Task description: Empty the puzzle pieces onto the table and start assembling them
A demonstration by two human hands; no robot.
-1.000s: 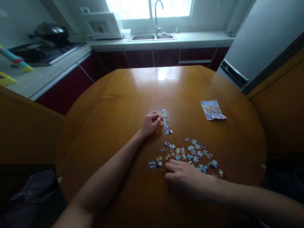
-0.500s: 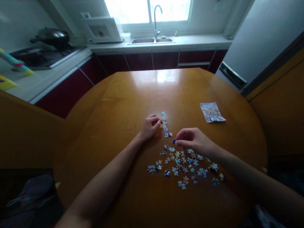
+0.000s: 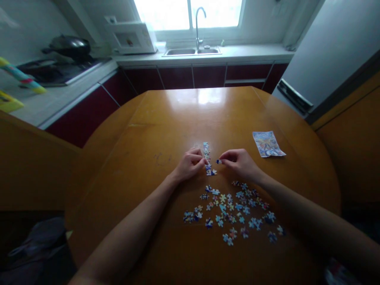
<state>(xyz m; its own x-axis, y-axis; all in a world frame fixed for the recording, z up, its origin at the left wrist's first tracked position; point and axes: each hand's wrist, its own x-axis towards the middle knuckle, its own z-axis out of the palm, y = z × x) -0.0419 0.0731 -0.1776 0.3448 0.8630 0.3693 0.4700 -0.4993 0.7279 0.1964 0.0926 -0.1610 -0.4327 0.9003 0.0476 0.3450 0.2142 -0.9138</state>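
A narrow strip of joined jigsaw puzzle pieces [image 3: 207, 149] lies on the table, with a piece jutting right at its near end. My left hand [image 3: 190, 163] rests at the strip's left side, fingers curled and fingertips on its edge, covering part of it. Just right of the strip, my right hand [image 3: 240, 161] pinches a small dark blue and white puzzle piece [image 3: 219, 161] between thumb and forefinger. That piece is apart from the strip. Nearer to me lie many loose puzzle pieces [image 3: 223, 208] in a scattered heap, with a small cluster [image 3: 192, 215] at its left.
A creased picture sheet [image 3: 268, 144] lies to the right on the wooden table [image 3: 166, 118]. Beyond the table are a counter with a sink [image 3: 181, 52], a white microwave [image 3: 133, 38] and a wok [image 3: 70, 46] on the stove. A fridge [image 3: 329, 51] stands at right.
My right hand has moved away from me with the puzzle piece, from near the loose heap to beside the strip. My left hand has come slightly nearer, its fingertips now over the strip's edge.
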